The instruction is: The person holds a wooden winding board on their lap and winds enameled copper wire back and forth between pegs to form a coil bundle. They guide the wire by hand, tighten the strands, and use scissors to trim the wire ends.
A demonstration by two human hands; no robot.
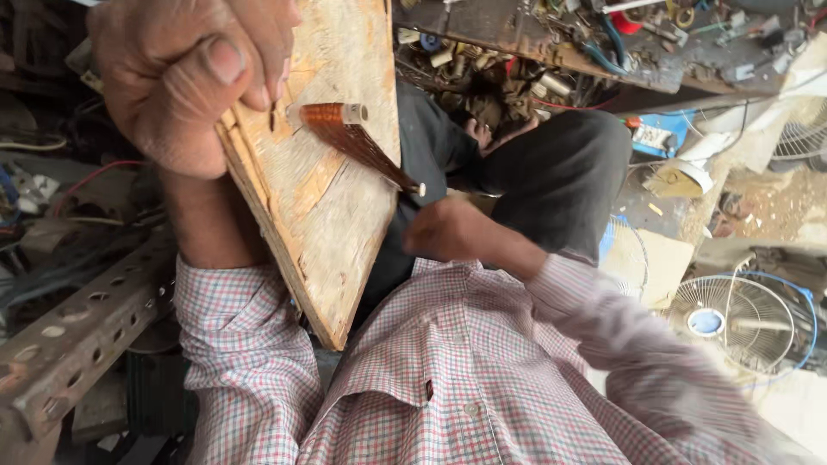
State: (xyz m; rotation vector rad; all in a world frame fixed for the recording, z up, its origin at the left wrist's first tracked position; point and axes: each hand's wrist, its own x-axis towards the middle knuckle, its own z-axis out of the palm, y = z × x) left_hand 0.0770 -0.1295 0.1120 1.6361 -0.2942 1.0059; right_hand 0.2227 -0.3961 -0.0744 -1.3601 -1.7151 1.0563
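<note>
1. The fingers (220, 65) of the left hand (185, 77) are clamped on the upper edge of a wooden board (332, 185), thumb pressed flat on its face. The board stands tilted on edge over the person's lap.
2. A coil of copper wire (357, 142) lies across the board's face, wound between two pale pegs, one near the thumb and one lower to the right.
3. The right hand (444, 228) sits just below the lower peg (419, 189), blurred. Its fingers look curled together, but I cannot tell whether they pinch a strand of wire.
4. Risks, as I judge them: the board is held by one hand at one edge only, so a firm pull on the wire could twist it out of the grip. The fine wire could slide off a peg and spring loose into a tangle, or kink or snap under uneven tension. The thumb lies close to the upper peg, where a tight turn could nip it.
5. Containers: none is plainly in view. The cluttered counter (517, 34) above carries loose metal parts, cables and small fittings in an open heap, not sorted into any box.
6. At far right, a wire fan guard (732, 314) lies on the floor among scraps.
</note>
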